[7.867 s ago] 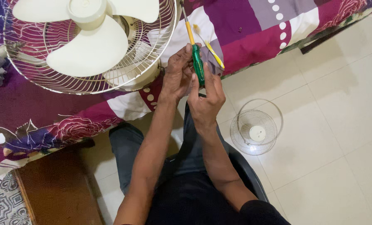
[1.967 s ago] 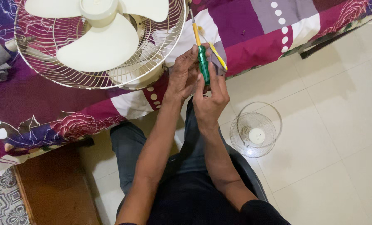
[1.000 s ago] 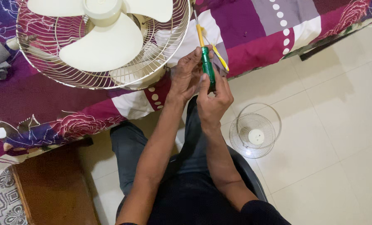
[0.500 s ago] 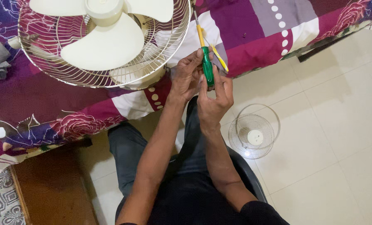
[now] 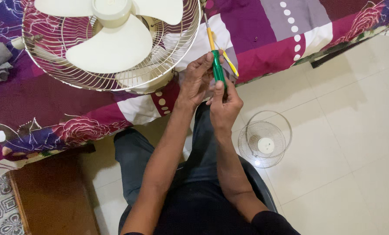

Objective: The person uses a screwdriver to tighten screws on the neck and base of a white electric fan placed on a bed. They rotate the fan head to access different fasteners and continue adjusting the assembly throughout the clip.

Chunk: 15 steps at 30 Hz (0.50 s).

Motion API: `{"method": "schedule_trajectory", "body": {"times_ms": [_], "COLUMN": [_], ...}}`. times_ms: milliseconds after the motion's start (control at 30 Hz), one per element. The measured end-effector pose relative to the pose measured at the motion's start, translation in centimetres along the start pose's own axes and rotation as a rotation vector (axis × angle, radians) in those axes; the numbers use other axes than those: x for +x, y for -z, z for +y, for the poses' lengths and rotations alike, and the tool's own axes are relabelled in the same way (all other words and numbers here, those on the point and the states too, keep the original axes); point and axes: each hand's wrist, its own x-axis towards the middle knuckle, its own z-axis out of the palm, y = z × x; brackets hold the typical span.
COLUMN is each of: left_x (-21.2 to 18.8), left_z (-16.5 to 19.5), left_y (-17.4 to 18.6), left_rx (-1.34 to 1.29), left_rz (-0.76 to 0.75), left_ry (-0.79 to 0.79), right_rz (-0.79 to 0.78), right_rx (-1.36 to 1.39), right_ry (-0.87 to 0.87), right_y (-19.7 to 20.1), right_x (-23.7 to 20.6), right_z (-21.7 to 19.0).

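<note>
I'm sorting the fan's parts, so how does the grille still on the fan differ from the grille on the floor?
The fan's grille lies on the patterned bedspread with cream blades over it; the floor grille lies alone on the tiles, showing only a small round centre cap. The fan's grille looks larger and cream-toned; the floor grille looks smaller and paler. Both are round wire guards lying flat.

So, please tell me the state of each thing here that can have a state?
fan: lying on the bedsheet, front guard off, blades bare and unblurred.
front guard: detached, flat on the floor.
green screwdriver: held upright in both hands.
yellow tool: lying on the bed edge behind the hands.
left hand: fingers closed around the green screwdriver.
right hand: gripping the handle from below.
</note>
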Motion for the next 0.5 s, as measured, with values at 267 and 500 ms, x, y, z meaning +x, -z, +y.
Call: {"method": "schedule_trajectory", "body": {"times_ms": [267, 500], "left_x": [-0.3, -0.6], "left_z": [0.3, 0.2], "left_y": [0.2, -0.2], "left_rx": [-0.054, -0.070], "left_rz": [-0.029, -0.043], "left_ry": [0.006, -0.002], "right_rz": [0.046, 0.061], "right_rx": [-0.094, -0.252], "right_ry": [0.063, 0.175], "right_y": [-0.7, -0.4], "right_x": [-0.4, 0.0], "right_z": [-0.6, -1.2]}}
